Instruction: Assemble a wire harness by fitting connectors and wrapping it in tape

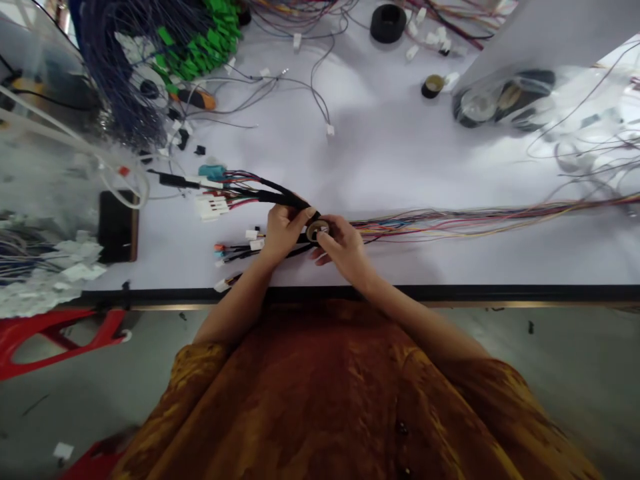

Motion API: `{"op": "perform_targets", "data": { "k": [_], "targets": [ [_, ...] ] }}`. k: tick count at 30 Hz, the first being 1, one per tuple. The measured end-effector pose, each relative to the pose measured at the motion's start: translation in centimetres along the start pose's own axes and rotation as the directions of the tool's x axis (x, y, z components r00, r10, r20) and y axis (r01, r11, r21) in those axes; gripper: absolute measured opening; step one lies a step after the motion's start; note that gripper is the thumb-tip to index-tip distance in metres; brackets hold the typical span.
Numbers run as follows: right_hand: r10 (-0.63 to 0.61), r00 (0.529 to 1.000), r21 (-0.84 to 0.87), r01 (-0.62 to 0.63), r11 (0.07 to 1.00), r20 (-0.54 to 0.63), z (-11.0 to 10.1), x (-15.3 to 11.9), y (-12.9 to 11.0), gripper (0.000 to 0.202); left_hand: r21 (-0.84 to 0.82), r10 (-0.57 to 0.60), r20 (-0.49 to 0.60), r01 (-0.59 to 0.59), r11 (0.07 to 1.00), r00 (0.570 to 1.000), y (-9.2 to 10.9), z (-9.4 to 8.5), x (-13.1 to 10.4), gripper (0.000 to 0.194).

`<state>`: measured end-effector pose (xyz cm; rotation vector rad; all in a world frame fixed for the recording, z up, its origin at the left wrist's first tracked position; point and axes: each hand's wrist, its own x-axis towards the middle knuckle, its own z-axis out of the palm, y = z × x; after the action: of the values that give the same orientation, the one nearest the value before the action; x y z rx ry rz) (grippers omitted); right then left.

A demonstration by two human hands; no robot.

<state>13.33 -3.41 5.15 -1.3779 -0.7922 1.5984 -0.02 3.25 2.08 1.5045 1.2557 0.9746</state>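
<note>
A wire harness [400, 223] lies along the front of the table, its loose coloured wires running off to the right. On its left side, branches wrapped in black tape [275, 197] fan out to white connectors [214, 207] and a teal connector [212, 172]. My left hand [286, 230] is closed around the harness where the branches meet. Just right of it, my right hand [345, 248] grips a small roll of black tape [317, 231] with a tan core, held against the bundle. The fingers partly hide the wrapped spot.
A dark phone [118, 227] lies at left beside bagged connectors [55, 267]. Behind are a bundle with green connectors [200, 43], a black tape roll [388, 24] and a smaller roll [432, 86]. The table's black front edge [500, 293] runs close to my body.
</note>
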Motion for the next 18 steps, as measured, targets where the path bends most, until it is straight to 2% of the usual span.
{"op": "perform_targets", "data": {
  "k": [4,6,8,10,12,13,16,18],
  "targets": [
    [-0.069,0.996,-0.017,0.068,0.998,-0.049,1.2,-0.3,3.0,0.047,0.175,0.048,0.01,-0.049,0.983,0.999,0.3,-0.2,0.1,0.022],
    [-0.147,0.988,-0.13,0.141,0.981,-0.036,0.7,-0.2,3.5,0.045,0.257,0.097,0.034,-0.103,0.961,0.995,0.5,-0.4,0.4,0.022],
    [-0.278,0.96,-0.358,0.257,0.898,-0.008,-0.3,0.2,3.2,0.036,0.303,0.131,0.086,-0.152,0.941,0.988,1.0,-0.6,0.6,0.021],
    [-0.391,0.919,-0.601,0.337,0.725,0.043,-1.4,0.8,2.3,0.023,0.327,0.125,0.145,-0.167,0.93,0.981,1.7,-0.7,0.7,0.019],
    [-0.421,0.905,-0.755,0.317,0.574,0.06,-1.9,1.7,1.3,0.017,0.349,0.103,0.168,-0.157,0.924,0.98,2.4,-0.6,0.4,0.018],
    [-0.412,0.91,-0.795,0.278,0.54,0.038,-1.9,2.2,1.0,0.019,0.356,0.093,0.164,-0.147,0.923,0.982,2.7,-0.5,0.2,0.017],
    [-0.369,0.929,-0.827,0.179,0.533,-0.037,-1.5,3.7,0.6,0.035,0.333,0.073,0.12,-0.109,0.937,0.99,2.7,0.2,-0.8,0.016],
    [-0.361,0.933,-0.825,0.192,0.531,-0.015,-1.3,4.5,0.6,0.045,0.254,0.065,0.067,-0.08,0.964,0.996,2.2,0.9,-1.5,0.018]
  ]
}}
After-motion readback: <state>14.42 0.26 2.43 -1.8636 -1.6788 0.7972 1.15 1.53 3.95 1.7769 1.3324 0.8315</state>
